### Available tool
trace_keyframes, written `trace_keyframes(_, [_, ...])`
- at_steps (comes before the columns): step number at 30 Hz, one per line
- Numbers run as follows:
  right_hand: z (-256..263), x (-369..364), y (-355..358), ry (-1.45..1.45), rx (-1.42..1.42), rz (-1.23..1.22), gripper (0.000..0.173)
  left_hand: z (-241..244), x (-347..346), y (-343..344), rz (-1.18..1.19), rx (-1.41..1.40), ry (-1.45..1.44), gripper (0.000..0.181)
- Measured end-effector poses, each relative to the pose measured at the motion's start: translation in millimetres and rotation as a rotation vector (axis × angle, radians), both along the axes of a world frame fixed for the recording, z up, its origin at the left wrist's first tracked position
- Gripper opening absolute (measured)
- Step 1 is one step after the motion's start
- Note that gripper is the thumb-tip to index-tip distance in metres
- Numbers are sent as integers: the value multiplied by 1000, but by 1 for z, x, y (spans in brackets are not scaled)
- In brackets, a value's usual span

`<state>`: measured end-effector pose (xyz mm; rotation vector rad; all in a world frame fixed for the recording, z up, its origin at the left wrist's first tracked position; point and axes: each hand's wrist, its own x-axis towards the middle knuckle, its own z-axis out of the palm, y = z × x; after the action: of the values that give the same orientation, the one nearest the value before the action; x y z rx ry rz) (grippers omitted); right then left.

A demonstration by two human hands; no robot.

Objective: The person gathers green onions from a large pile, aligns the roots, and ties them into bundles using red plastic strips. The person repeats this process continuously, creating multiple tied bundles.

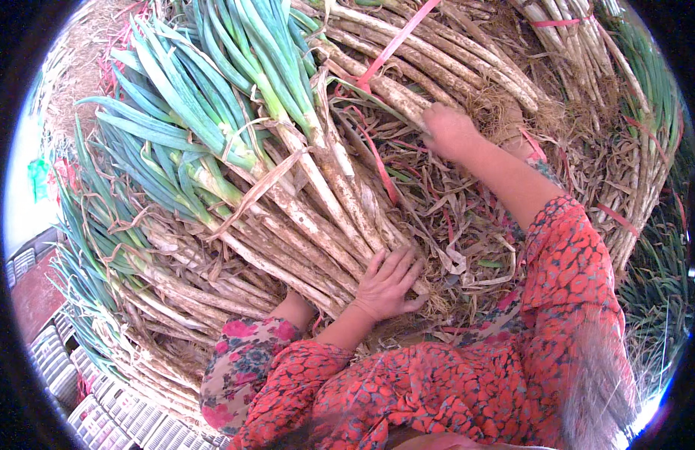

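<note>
Large green onions [325, 208] with soil-stained white stalks and blue-green leaves lie in a pile before me, leaves toward the upper left. My left hand [389, 284] rests palm down on their root ends, its fingers slightly apart. Farther up on the right, my right hand [451, 132] grips the lower end of a long green onion stalk [395, 93]. A pink plastic strip [395, 48] rises across the stalks beside it, and another pink strip [381, 163] trails between the two groups of stalks. The fingertips of my right hand are partly hidden.
Dry leaves [465, 208] and loose strips litter the ground between my arms. Bundles of green onions tied with pink strips [617, 219] stand at the right. Another row [167, 388] lies at lower left, near ridged light-coloured blocks [122, 413]. My bent knee [246, 360] is at left.
</note>
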<state>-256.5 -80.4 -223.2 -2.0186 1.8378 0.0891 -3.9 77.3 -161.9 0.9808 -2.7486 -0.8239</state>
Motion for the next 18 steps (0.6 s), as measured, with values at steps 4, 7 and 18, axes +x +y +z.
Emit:
trace_keyframes(4, [-13,-22,-9,-39,-129,-63,33,2,-1,-1,7,-31,-10,59])
trace_keyframes(7, [-13,-26,-14,-29,-97,-82,41,1,0,-2,2,-41,-6,59])
trace_keyframes(18, [-1,25,5,-140,-489,16,46,-9,4,5,16,-70,37,55])
